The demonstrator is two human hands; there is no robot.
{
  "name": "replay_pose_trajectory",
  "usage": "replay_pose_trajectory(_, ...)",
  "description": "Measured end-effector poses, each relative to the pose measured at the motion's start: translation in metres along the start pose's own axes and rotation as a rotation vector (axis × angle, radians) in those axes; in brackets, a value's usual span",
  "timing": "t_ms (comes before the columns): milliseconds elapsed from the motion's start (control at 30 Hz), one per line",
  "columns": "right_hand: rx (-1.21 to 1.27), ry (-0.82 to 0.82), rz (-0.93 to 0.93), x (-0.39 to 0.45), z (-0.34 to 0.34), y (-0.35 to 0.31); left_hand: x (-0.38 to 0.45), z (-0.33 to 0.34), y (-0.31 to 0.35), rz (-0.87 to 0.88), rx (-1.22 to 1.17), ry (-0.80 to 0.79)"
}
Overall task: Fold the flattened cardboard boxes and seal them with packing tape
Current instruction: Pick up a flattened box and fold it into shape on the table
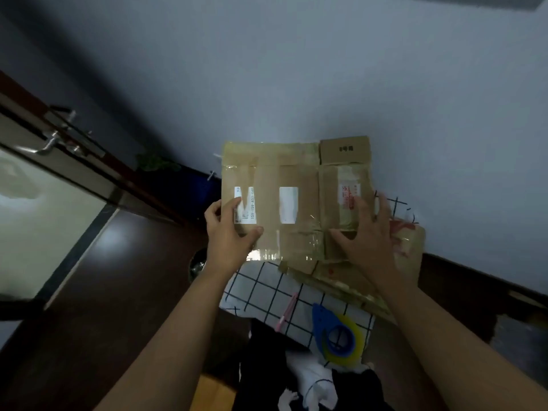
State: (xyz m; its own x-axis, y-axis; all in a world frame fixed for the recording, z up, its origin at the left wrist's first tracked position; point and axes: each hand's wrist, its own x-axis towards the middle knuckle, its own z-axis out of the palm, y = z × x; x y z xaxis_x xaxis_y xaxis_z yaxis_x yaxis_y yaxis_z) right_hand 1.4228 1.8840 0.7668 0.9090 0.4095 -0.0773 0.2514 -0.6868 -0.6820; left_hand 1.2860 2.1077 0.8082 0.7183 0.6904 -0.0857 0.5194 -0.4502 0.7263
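The left hand (229, 229) grips the left edge of a flattened box (284, 200) — thumb across its front, fingers curled behind — holding it upright above the far edge of the counter (261, 289), which wears a checked cloth. The right hand (366, 232) presses on the box's right panel with fingers spread and fairly straight. Beneath it more flat cardboard (350, 286) lies on the counter's right side; a blue-and-yellow tape dispenser (338, 336) sits at the near edge.

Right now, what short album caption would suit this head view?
Both hands, left hand and right hand, hold a flattened cardboard box upright over a checked cloth beside a blue tape dispenser.
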Motion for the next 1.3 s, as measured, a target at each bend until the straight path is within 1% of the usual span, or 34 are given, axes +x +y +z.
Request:
replay_pose_trajectory(100,-0.008,0.05,0.096,0.008,0.017,-0.006,0.036,0.002,-0.017,0.057,-0.033,-0.095)
replay_pose_trajectory(167,-0.03,0.095,0.128,0.013,0.032,-0.015,0.062,0.003,-0.032,0.093,-0.033,-0.157)
replay_pose_trajectory(300,-0.006,0.173,0.196,0.023,0.072,-0.044,0.117,-0.01,-0.058,0.1,-0.053,-0.258)
replay_pose_trajectory(433,0.019,0.23,0.296,0.029,0.112,-0.068,0.154,-0.023,-0.085,0.084,-0.079,-0.282)
replay_pose_trajectory(533,-0.015,0.264,0.345,0.033,0.131,-0.076,0.169,-0.023,-0.096,0.021,-0.126,-0.286)
replay_pose_trajectory(633,-0.044,0.289,0.377,0.034,0.144,-0.074,0.175,-0.013,-0.102,-0.026,-0.159,-0.269)
replay_pose_trajectory(767,-0.058,0.31,0.387,0.041,0.154,-0.065,0.177,0.007,-0.11,-0.015,-0.173,-0.213)
replay_pose_trajectory(867,-0.046,0.327,0.355,0.053,0.161,-0.057,0.183,0.021,-0.117,0.001,-0.162,-0.167)
replay_pose_trajectory(1000,-0.029,0.348,0.259,0.081,0.173,-0.039,0.202,0.046,-0.127,0.072,-0.156,-0.098)
replay_pose_trajectory(1067,-0.006,0.373,0.245,0.095,0.179,-0.027,0.214,0.062,-0.129,0.094,-0.162,-0.083)
replay_pose_trajectory(1200,0.058,0.448,0.231,0.111,0.193,-0.004,0.228,0.097,-0.14,0.162,-0.236,-0.058)
replay_pose_trajectory(1300,0.077,0.45,0.168,0.115,0.205,0.009,0.233,0.12,-0.158,0.204,-0.309,-0.024)
